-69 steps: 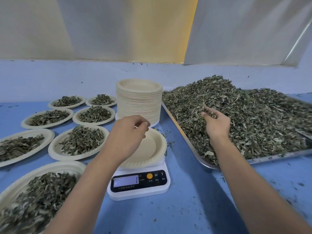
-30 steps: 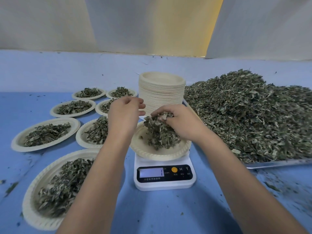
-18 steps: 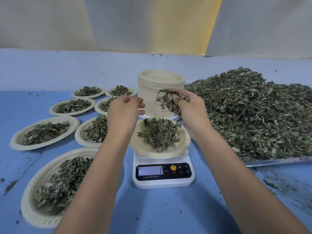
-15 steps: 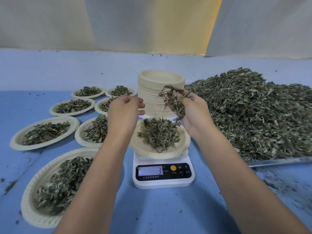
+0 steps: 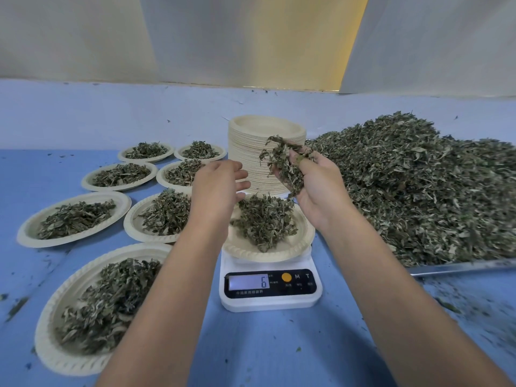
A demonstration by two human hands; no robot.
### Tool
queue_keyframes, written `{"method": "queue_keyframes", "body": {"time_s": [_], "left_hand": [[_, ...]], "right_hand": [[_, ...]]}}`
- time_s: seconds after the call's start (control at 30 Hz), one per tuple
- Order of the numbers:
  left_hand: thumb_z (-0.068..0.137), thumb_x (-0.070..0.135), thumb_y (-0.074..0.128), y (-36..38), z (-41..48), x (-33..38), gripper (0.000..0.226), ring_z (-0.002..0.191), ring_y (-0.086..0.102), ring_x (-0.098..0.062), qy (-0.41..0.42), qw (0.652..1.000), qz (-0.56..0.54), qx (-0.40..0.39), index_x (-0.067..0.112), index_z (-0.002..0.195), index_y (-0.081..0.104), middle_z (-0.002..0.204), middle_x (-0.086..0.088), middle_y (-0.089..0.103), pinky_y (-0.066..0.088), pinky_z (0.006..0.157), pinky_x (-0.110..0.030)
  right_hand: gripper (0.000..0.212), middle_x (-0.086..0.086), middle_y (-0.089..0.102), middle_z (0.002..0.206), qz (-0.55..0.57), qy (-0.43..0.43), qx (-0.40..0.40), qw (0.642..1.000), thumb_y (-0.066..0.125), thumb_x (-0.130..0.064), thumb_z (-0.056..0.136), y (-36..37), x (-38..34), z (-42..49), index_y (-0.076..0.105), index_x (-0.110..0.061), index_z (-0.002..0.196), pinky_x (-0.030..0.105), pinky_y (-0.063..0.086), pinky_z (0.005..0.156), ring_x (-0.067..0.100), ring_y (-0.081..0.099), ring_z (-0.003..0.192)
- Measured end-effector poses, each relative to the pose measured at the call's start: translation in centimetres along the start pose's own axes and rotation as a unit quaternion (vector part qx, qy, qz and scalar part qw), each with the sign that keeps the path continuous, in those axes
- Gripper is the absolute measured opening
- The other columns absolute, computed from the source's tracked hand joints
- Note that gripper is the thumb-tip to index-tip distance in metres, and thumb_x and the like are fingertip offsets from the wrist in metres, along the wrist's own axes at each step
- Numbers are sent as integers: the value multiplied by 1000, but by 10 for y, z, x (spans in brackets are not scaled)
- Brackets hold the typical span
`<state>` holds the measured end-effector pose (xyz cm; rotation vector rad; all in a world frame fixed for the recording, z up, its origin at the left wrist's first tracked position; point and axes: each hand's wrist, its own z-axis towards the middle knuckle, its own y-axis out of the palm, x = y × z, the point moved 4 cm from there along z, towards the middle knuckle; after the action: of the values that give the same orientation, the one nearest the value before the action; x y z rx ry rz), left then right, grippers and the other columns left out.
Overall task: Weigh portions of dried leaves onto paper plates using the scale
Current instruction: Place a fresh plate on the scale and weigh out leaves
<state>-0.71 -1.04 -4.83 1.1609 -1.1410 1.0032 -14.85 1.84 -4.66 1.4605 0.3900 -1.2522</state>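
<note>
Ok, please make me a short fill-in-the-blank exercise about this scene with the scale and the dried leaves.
1. The scale shows the digit ____.
2. The right hand holds a clump of ____ above the plate on the scale.
3. Left of the scale lie ____ filled plates.
Missing words: 6; leaves; seven.

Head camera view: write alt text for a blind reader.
A right hand holds a handful of dried leaves above a leaf-filled paper plate on a white scale reading 6; the left hand hovers open beside it. Seven filled plates lie left on the blue table, a stack of empty plates behind, a heaped tray of leaves on the right.
</note>
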Motion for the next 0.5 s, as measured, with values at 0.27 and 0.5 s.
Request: {"method": "queue_keyframes", "body": {"time_s": [0.27, 0.5], "left_hand": [[97, 16, 42, 4, -4, 0, 27, 81, 63, -13, -21, 1000, -17, -8, 7, 119, 57, 103, -4, 65, 50, 71, -23], [101, 30, 38, 11, -10, 2, 35, 109, 56, -19, -35, 997, -69, -8, 23, 134, 42, 115, -2, 54, 47, 93, -34]], "right_hand": [[21, 3, 70, 84, -9, -4, 0, 1000, 48, 4, 95, 1, 0, -1, 62, -12, 90, 34, 56, 79, 16, 66, 82], [26, 7, 70, 107, -131, -51, -21, 990, 52, -3, 95, 6, 0, -4, 67, -24, 88, 40, 50, 97, 22, 64, 108]]}}
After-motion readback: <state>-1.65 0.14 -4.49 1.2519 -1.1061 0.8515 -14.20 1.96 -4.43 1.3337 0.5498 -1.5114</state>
